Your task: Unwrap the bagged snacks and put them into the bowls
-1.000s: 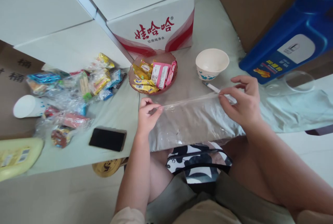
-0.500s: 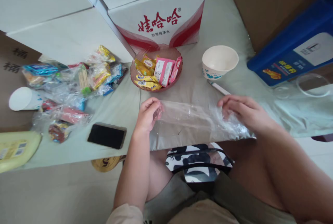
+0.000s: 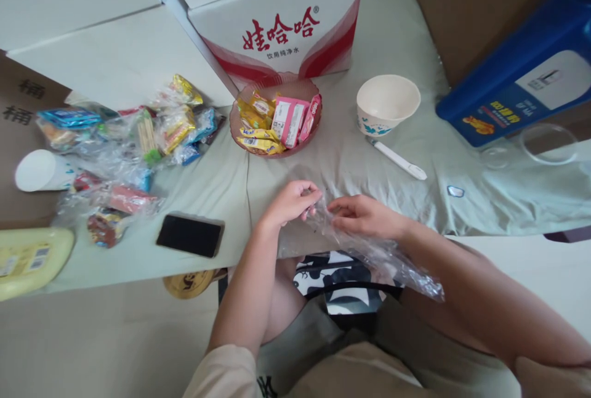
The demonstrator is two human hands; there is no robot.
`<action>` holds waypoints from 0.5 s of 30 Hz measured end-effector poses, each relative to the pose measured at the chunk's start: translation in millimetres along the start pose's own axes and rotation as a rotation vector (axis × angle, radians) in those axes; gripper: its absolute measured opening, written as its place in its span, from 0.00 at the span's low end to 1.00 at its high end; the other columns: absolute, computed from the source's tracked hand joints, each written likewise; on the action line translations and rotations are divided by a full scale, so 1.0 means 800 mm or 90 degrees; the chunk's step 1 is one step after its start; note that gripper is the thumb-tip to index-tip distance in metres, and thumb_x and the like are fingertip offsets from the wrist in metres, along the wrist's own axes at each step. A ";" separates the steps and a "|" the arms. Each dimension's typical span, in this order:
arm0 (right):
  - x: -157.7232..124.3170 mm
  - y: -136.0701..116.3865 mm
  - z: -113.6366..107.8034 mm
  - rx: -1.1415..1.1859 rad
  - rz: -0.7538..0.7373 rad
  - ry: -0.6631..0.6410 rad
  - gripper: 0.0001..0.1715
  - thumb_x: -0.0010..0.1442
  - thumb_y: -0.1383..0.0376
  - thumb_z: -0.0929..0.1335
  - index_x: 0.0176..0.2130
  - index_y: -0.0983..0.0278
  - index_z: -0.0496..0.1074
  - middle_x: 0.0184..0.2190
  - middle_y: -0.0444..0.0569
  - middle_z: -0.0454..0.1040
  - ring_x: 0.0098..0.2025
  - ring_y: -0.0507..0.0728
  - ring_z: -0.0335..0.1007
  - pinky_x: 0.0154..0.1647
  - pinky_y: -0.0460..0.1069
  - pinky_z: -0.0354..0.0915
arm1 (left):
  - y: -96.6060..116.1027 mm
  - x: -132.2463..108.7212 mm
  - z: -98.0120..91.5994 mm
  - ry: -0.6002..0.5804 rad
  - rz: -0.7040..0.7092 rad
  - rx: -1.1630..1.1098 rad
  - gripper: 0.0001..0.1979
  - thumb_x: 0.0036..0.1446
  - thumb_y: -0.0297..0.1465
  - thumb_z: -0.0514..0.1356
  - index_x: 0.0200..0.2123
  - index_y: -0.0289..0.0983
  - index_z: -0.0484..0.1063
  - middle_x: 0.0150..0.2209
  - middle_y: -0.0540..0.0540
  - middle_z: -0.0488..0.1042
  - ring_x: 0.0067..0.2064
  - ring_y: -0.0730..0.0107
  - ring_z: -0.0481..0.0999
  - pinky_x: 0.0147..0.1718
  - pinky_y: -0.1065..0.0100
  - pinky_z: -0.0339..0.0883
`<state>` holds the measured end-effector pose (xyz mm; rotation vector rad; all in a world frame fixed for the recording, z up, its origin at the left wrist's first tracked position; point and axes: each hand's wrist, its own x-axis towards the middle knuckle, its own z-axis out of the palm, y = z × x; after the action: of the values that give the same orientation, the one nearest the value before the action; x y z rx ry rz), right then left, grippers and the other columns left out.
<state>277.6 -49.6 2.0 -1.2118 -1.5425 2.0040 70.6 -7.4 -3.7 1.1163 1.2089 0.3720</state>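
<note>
A clear plastic bag (image 3: 369, 250) stretches between my hands and trails down to the right over the table edge, towards my lap. My left hand (image 3: 293, 202) pinches its upper end, thumb and fingers together. Close beside it, my right hand (image 3: 369, 216) is curled over the bag with its fingertips on the plastic, pointing towards my left hand. Beyond the hands stand a pink glass bowl (image 3: 277, 150) of wrapped snacks and a white paper bowl (image 3: 388, 102) with a blue leaf print. A white pen-like tool (image 3: 398, 159) lies in front of the paper bowl.
Left lie a heap of packaged snacks (image 3: 138, 145), a tipped paper cup (image 3: 44, 171), a black phone (image 3: 189, 235) and a yellow bottle (image 3: 37, 262). A white carton (image 3: 281, 40) stands behind. Right are a blue container (image 3: 517, 84), a clear cup (image 3: 549, 144) and a small blue-edged piece (image 3: 455, 191).
My hands have come together: the right moved left, the left slightly right. The bag, stretched wide before, is now bunched and hangs over the edge. The white tool and small piece are uncovered.
</note>
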 end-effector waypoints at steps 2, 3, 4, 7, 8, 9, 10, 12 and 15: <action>0.003 0.000 0.000 0.003 0.008 -0.024 0.13 0.56 0.57 0.72 0.38 0.63 0.74 0.19 0.38 0.71 0.20 0.49 0.59 0.21 0.45 0.55 | -0.002 0.001 -0.003 -0.018 0.005 -0.013 0.11 0.56 0.37 0.67 0.28 0.37 0.72 0.16 0.52 0.71 0.13 0.78 0.63 0.13 0.76 0.53; 0.002 0.000 -0.001 0.009 0.006 -0.033 0.12 0.56 0.57 0.71 0.34 0.63 0.72 0.18 0.38 0.70 0.19 0.48 0.58 0.21 0.45 0.54 | -0.003 0.001 -0.005 -0.021 0.018 -0.028 0.11 0.56 0.37 0.68 0.29 0.37 0.72 0.17 0.52 0.72 0.14 0.77 0.65 0.14 0.76 0.54; 0.001 -0.002 -0.004 0.018 0.000 -0.030 0.12 0.56 0.57 0.71 0.31 0.62 0.71 0.18 0.38 0.69 0.19 0.48 0.58 0.21 0.45 0.55 | -0.004 0.000 -0.008 -0.016 0.036 -0.052 0.11 0.54 0.38 0.69 0.31 0.37 0.74 0.19 0.51 0.75 0.16 0.76 0.68 0.16 0.75 0.57; -0.006 -0.008 -0.011 0.074 -0.047 0.059 0.14 0.57 0.56 0.71 0.28 0.61 0.68 0.18 0.39 0.69 0.21 0.49 0.61 0.24 0.46 0.58 | -0.007 0.000 -0.014 0.066 0.119 -0.176 0.19 0.49 0.40 0.73 0.41 0.38 0.75 0.30 0.47 0.82 0.29 0.70 0.80 0.30 0.71 0.71; -0.009 -0.009 -0.013 0.108 -0.068 0.107 0.14 0.57 0.55 0.71 0.29 0.61 0.68 0.19 0.40 0.70 0.21 0.50 0.63 0.25 0.46 0.60 | -0.008 0.000 -0.014 0.105 0.146 -0.235 0.22 0.47 0.41 0.74 0.43 0.38 0.75 0.34 0.46 0.83 0.35 0.67 0.82 0.36 0.69 0.73; -0.011 -0.011 -0.014 0.148 -0.090 0.153 0.14 0.57 0.55 0.72 0.30 0.61 0.68 0.20 0.40 0.71 0.22 0.50 0.65 0.26 0.47 0.62 | -0.009 0.000 -0.012 0.127 0.161 -0.299 0.24 0.47 0.43 0.74 0.44 0.39 0.74 0.38 0.45 0.84 0.41 0.65 0.83 0.42 0.67 0.74; -0.012 -0.012 -0.014 0.190 -0.109 0.196 0.14 0.57 0.54 0.72 0.31 0.60 0.67 0.21 0.41 0.72 0.23 0.51 0.67 0.26 0.47 0.64 | -0.009 0.000 -0.008 0.123 0.159 -0.366 0.25 0.47 0.45 0.73 0.45 0.39 0.74 0.42 0.43 0.84 0.46 0.62 0.83 0.46 0.65 0.74; -0.011 -0.012 -0.011 0.257 -0.136 0.265 0.15 0.56 0.54 0.73 0.33 0.59 0.66 0.23 0.41 0.73 0.23 0.52 0.69 0.26 0.48 0.66 | -0.011 -0.001 0.007 0.024 0.114 -0.487 0.29 0.47 0.51 0.72 0.46 0.39 0.75 0.49 0.40 0.82 0.53 0.56 0.81 0.50 0.60 0.73; -0.002 -0.010 -0.004 0.283 -0.151 0.336 0.16 0.55 0.54 0.74 0.34 0.58 0.67 0.24 0.40 0.72 0.24 0.52 0.68 0.26 0.48 0.66 | -0.011 0.000 0.036 -0.173 0.024 -0.542 0.34 0.40 0.49 0.77 0.48 0.38 0.77 0.48 0.40 0.82 0.48 0.54 0.82 0.48 0.57 0.75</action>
<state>279.5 -45.8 9.9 -1.1771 -0.8795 1.5838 92.8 -25.3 -12.8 0.4254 0.6659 0.6617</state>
